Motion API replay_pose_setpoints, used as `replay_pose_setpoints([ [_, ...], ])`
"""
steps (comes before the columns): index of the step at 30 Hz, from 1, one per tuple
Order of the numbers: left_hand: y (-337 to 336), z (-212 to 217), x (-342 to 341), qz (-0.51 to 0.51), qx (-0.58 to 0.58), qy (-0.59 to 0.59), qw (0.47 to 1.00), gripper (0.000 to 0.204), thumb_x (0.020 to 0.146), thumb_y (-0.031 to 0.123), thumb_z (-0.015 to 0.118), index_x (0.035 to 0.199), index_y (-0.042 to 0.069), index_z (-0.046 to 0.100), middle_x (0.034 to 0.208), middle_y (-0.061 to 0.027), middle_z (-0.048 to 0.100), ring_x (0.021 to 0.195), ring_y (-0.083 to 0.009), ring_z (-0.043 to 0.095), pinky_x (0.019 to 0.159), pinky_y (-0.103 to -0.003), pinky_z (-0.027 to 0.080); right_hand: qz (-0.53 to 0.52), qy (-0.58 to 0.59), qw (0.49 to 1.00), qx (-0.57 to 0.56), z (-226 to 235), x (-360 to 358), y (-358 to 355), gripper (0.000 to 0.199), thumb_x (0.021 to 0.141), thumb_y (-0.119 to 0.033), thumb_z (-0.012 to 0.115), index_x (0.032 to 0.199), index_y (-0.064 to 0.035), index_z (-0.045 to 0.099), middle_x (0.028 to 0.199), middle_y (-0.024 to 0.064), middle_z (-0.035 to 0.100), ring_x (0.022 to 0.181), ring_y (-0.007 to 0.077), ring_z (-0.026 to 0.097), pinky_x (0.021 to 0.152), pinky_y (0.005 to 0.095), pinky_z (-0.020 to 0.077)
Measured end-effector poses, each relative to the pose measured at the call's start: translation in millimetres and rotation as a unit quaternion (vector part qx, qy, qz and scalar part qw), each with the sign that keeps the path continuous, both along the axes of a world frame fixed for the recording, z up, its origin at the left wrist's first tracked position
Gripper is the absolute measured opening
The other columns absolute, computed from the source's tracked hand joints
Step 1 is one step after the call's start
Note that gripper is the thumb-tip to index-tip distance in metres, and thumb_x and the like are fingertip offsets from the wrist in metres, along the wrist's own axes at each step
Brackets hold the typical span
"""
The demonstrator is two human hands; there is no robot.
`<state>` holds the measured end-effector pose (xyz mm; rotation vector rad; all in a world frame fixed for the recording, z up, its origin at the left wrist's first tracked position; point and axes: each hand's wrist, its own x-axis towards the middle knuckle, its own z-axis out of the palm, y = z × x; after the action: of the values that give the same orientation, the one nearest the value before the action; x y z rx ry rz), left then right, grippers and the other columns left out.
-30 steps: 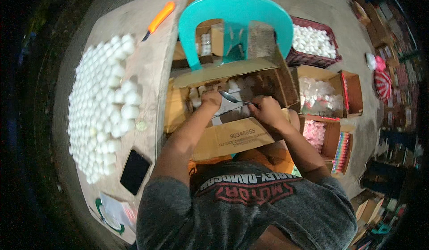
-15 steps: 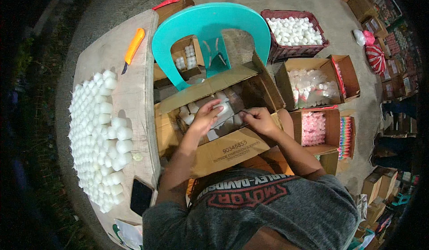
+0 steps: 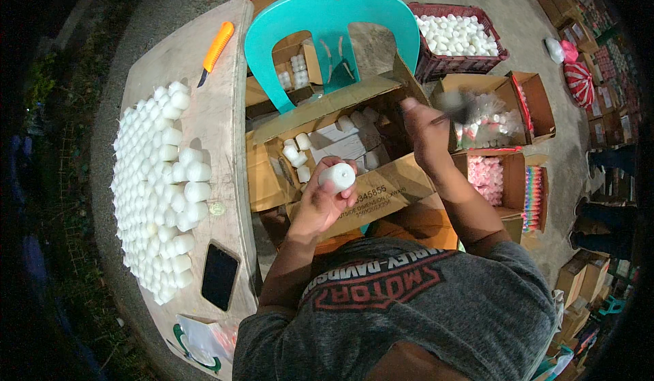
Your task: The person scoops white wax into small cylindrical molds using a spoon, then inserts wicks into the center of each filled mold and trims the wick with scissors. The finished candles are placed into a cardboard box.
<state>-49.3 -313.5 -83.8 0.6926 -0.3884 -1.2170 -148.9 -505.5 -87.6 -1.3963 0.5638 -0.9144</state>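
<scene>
My left hand [image 3: 321, 205] grips a short white candle [image 3: 338, 176], its round end with a small dimple turned up, above the near flap of an open cardboard box [image 3: 402, 183]. Off to the right, my right hand [image 3: 428, 132] is raised over the box's right end. A blurred dark, roundish thing [image 3: 458, 106] shows at its fingers; motion hides what it is. Inside the box lie several loose white candles [image 3: 294, 153] and flat white pieces [image 3: 338, 143].
Left stands a table [image 3: 221, 108] with rows of white candles [image 3: 153, 170], an orange cutter [image 3: 218, 47] and a phone [image 3: 220, 277]. A teal chair [image 3: 334, 0] is beyond the box. To the right are a crate [image 3: 426, 68] of white candles and boxes with wrapped goods [image 3: 487, 119] and pink pieces [image 3: 485, 180].
My left hand has come nearer to me, with the white candle now plainly visible in it. My right hand has swung up and right, away from the left. The view has shifted slightly.
</scene>
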Motion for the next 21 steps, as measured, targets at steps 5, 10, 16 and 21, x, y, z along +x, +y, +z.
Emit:
replay_pose_setpoints([
  [5,5.0,1.4,2.1,0.051,0.066,0.160,0.984,0.037,0.096,0.044,0.032,0.095,0.010,0.044,0.086,-0.0074,0.051,0.055,-0.0096,0.038,0.047,-0.023,0.032,0.029,0.171,0.792,-0.586,3.5,8.6,2.8,0.021,0.080,-0.014,0.063,0.061,-0.0096,0.055,0.057,-0.0010,0.053,0.047,0.0163,0.050,0.045,0.0327,0.0390],
  [10,-3.6,23.1,-4.5,0.152,0.179,0.123,0.964,0.031,0.098,0.035,0.032,0.093,0.008,0.047,0.073,-0.0027,0.050,0.052,-0.0092,0.035,0.044,-0.024,0.027,0.065,0.209,0.748,-0.627,-8.1,15.3,12.8,0.009,0.063,-0.008,0.065,0.069,-0.0142,0.062,0.061,0.0042,0.055,0.056,0.0247,0.057,0.050,0.0355,0.0443],
  [16,4.3,11.6,5.5,0.115,0.154,0.127,0.973,0.030,0.098,0.028,0.031,0.097,0.004,0.048,0.075,-0.0039,0.048,0.052,-0.0085,0.033,0.044,-0.023,0.026,0.004,0.072,0.870,-0.488,-12.5,21.7,11.3,0.004,0.066,-0.013,0.064,0.066,-0.0143,0.060,0.063,0.0038,0.057,0.057,0.0229,0.058,0.049,0.0342,0.0430],
  [21,2.9,19.4,9.4,0.109,0.126,0.109,0.980,0.025,0.096,0.025,0.032,0.098,0.005,0.047,0.072,-0.0009,0.043,0.053,-0.0077,0.032,0.044,-0.022,0.025,0.020,0.144,0.809,-0.570,-0.8,26.5,14.3,0.006,0.066,-0.016,0.064,0.065,-0.0131,0.059,0.065,0.0017,0.057,0.057,0.0217,0.058,0.048,0.0351,0.0423],
])
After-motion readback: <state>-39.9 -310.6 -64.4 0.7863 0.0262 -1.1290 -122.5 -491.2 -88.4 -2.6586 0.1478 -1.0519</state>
